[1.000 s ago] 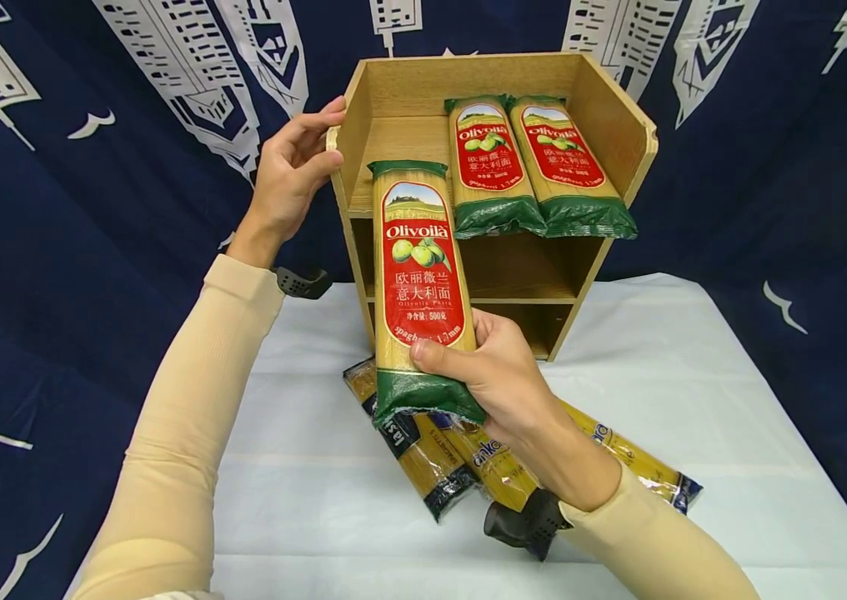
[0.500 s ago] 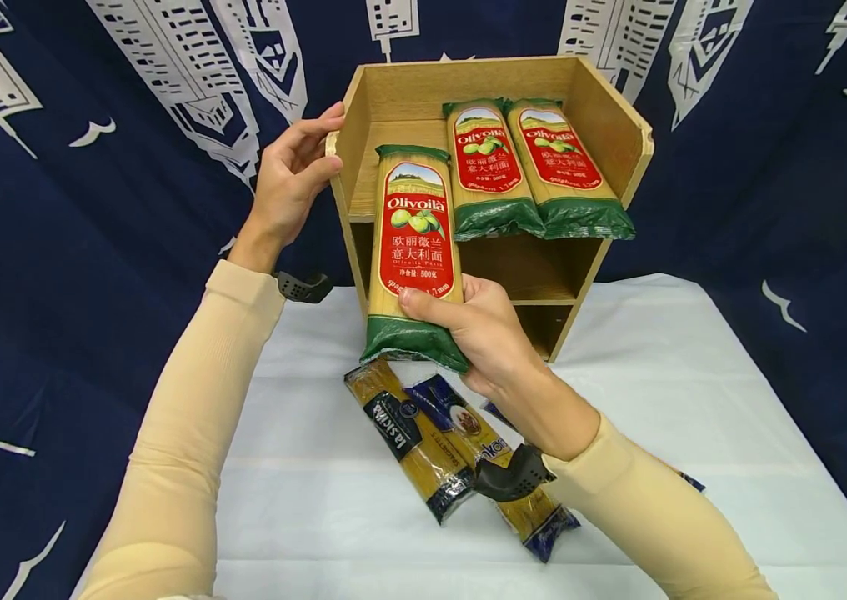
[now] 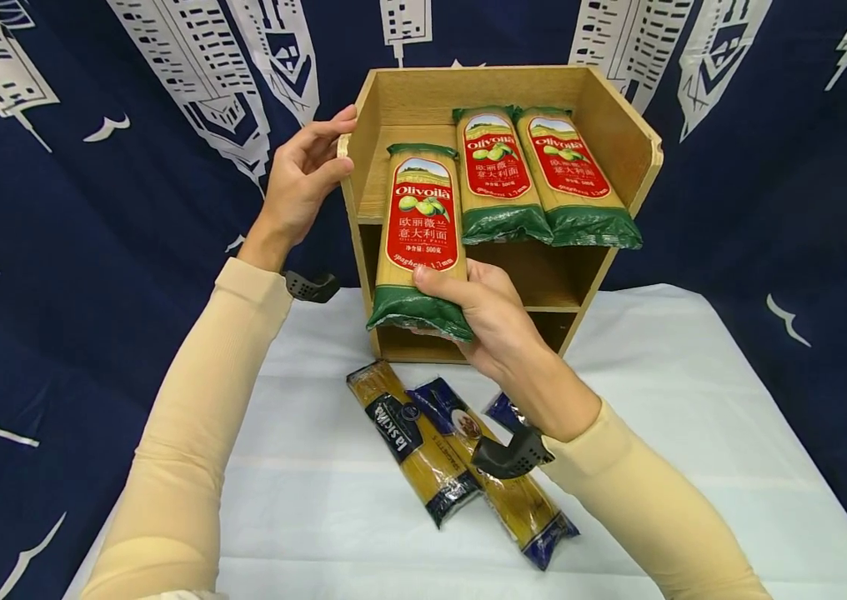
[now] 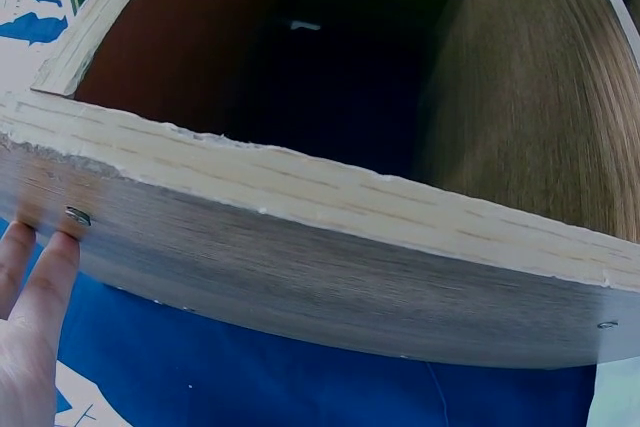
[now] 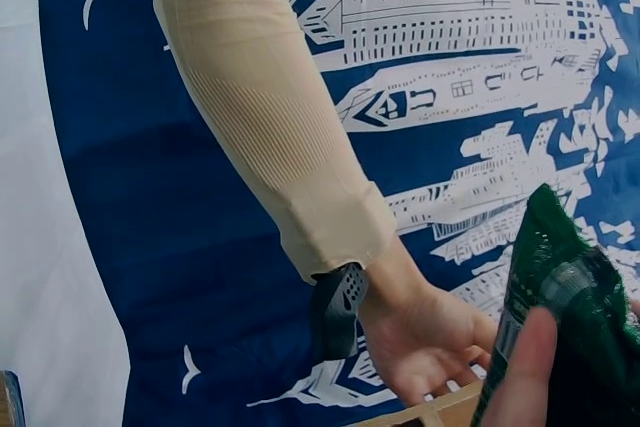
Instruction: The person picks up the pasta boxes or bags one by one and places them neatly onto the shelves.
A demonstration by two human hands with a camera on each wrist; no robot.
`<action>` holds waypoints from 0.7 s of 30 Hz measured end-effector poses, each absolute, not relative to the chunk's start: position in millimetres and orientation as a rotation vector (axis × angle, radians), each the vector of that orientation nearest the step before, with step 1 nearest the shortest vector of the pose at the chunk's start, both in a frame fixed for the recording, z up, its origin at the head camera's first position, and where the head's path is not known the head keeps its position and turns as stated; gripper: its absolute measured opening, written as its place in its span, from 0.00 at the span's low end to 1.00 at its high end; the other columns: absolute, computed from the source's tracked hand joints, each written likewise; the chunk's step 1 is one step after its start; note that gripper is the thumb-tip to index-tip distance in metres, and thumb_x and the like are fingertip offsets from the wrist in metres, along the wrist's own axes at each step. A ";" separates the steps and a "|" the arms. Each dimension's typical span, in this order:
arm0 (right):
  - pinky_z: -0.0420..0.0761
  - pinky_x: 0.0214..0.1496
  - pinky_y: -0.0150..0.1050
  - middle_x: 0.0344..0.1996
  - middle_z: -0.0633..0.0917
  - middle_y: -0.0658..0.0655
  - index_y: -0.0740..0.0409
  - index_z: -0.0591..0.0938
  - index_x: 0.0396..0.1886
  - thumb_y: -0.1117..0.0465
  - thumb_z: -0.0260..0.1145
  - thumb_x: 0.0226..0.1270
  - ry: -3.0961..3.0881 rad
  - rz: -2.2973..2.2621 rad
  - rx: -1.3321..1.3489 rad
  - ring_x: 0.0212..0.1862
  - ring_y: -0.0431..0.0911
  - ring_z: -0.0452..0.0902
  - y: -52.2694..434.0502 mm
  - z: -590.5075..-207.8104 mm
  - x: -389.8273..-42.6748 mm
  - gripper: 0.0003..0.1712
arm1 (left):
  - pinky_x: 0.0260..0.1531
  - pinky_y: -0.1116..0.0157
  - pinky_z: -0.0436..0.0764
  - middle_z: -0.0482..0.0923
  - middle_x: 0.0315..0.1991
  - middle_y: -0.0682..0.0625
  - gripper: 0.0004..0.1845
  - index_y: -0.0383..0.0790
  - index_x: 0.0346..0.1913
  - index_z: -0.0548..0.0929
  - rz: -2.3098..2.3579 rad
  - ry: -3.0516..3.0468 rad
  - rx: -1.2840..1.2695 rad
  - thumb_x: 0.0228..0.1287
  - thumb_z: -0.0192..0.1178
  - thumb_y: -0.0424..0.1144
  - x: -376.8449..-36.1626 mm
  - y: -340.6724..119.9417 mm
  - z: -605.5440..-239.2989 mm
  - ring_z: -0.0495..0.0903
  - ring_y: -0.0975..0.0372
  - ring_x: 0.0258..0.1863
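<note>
My right hand grips the lower end of a spaghetti pack with a red label and green ends, thumb on top. The pack's far end lies over the left part of the top shelf, and its near end sticks out in front. Two matching spaghetti packs lie side by side to its right. My left hand rests against the left side of the wooden shelf unit. In the left wrist view its straight fingers touch the outer side panel.
On the white table before the unit lie a dark-labelled spaghetti pack and a blue-ended one, overlapping. Another blue-ended pack is mostly hidden under my right forearm. Lower compartments open below the top shelf.
My right hand has moved the spaghetti pack forward and up, over the left of the top shelf. My left hand has stayed at the unit's side.
</note>
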State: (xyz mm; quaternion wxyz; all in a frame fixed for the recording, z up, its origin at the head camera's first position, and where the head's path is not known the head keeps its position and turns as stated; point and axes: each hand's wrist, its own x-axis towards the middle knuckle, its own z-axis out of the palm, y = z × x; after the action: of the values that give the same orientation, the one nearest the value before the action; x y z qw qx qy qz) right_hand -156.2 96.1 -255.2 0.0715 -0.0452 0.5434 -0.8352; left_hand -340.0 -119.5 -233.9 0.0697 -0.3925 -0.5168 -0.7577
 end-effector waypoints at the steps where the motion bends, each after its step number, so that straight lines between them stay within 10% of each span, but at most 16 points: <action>1: 0.87 0.42 0.43 0.48 0.86 0.60 0.64 0.74 0.63 0.65 0.65 0.72 1.621 -2.499 -0.172 0.43 0.48 0.88 97.6 -255.7 -154.2 0.22 | 0.69 0.54 0.68 0.67 0.73 0.36 0.30 0.31 0.55 0.83 -2.279 -1.556 -1.182 0.50 0.81 0.40 -340.4 -119.0 -234.0 0.67 0.50 0.72; 13: 0.88 0.40 0.44 0.50 0.81 0.68 0.68 0.64 0.69 0.77 0.63 0.68 1.699 -2.416 -0.374 0.35 0.51 0.87 101.0 -252.8 -116.8 0.32 | 0.69 0.55 0.68 0.68 0.73 0.37 0.31 0.32 0.55 0.83 -2.280 -1.554 -1.173 0.49 0.82 0.41 -341.3 -118.1 -235.8 0.68 0.50 0.72; 21: 0.87 0.44 0.53 0.60 0.76 0.66 0.48 0.51 0.82 0.76 0.64 0.67 1.934 -2.375 -0.524 0.38 0.55 0.88 100.1 -259.6 -92.2 0.51 | 0.69 0.55 0.68 0.67 0.73 0.36 0.30 0.32 0.54 0.83 -2.267 -1.551 -1.174 0.50 0.81 0.41 -341.7 -117.5 -235.7 0.68 0.50 0.72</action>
State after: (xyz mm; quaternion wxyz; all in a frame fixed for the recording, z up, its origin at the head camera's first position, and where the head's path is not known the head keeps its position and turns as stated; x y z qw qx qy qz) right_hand -92.2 100.1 -259.6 0.0170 -0.1686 0.6223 -0.7642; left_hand -341.7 -117.5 -235.7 0.0772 -0.3918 -0.5176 -0.7567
